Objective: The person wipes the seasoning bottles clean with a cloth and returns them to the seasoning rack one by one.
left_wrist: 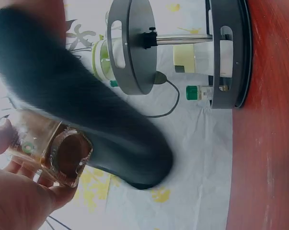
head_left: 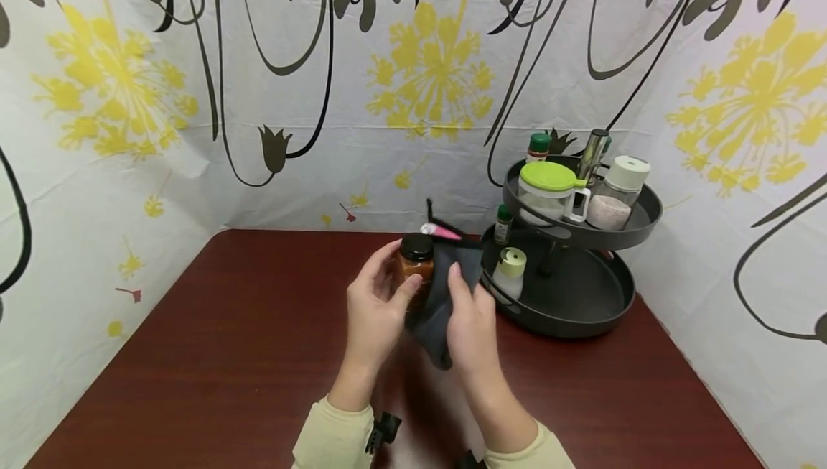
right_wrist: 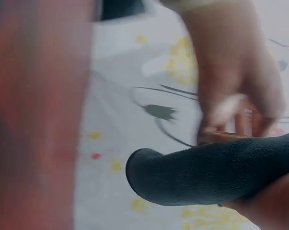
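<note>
My left hand [head_left: 371,314] holds up a squarish clear jar [head_left: 416,268] with a black lid and brown contents, fingers behind it and thumb in front. In the left wrist view, the base of the jar [left_wrist: 70,151] faces the camera. My right hand [head_left: 474,325] grips a dark grey cloth [head_left: 439,311] beside the jar, thumb on the near side. The cloth hangs in a fold below both hands; it is blurred in the left wrist view. A small pink and white patch [head_left: 442,230] shows at the cloth's top; its kind is unclear.
A dark two-tier round rack [head_left: 568,322] stands at the right on the red-brown table [head_left: 258,354]. Its upper tier carries a green-lidded pot [head_left: 549,192] and a white-capped jar [head_left: 614,196]. A yellow-capped bottle [head_left: 510,275] is on the lower tier. Patterned sheets [head_left: 258,95] enclose the table.
</note>
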Demonstrator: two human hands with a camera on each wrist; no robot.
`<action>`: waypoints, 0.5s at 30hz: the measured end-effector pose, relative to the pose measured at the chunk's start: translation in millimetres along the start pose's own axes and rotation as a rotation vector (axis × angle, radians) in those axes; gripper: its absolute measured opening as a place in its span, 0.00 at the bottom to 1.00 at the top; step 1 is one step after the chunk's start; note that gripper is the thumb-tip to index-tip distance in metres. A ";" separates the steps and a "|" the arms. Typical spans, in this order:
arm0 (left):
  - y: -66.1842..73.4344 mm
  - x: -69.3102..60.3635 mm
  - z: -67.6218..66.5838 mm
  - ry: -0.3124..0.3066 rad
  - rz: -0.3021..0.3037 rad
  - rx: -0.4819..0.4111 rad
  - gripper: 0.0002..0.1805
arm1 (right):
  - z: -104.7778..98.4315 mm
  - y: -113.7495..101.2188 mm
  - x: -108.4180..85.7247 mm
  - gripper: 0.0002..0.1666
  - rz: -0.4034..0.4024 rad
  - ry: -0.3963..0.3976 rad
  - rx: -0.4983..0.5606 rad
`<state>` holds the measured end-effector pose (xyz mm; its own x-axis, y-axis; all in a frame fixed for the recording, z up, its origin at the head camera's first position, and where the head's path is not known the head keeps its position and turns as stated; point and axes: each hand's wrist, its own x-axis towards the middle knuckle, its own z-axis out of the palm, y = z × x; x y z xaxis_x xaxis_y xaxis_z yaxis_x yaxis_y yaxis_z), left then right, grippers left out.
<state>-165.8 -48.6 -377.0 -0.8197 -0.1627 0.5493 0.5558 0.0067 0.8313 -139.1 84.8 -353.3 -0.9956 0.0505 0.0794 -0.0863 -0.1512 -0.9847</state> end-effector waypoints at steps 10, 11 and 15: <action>-4.4 -2.3 -0.8 -0.004 -0.010 -0.303 0.34 | -14.3 13.2 16.1 0.37 0.183 -0.180 0.546; -5.6 -3.1 0.2 -0.022 0.003 -0.305 0.32 | -15.3 16.0 16.0 0.38 0.209 -0.221 0.587; -6.6 -6.6 1.0 -0.109 0.043 -0.174 0.31 | -17.3 19.2 13.7 0.40 0.295 -0.283 0.719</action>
<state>-164.2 -46.6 -386.1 -0.7995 -0.0584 0.5978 0.5986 -0.1605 0.7848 -153.8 99.7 -373.8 -0.9445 -0.3265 -0.0365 0.2731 -0.7186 -0.6396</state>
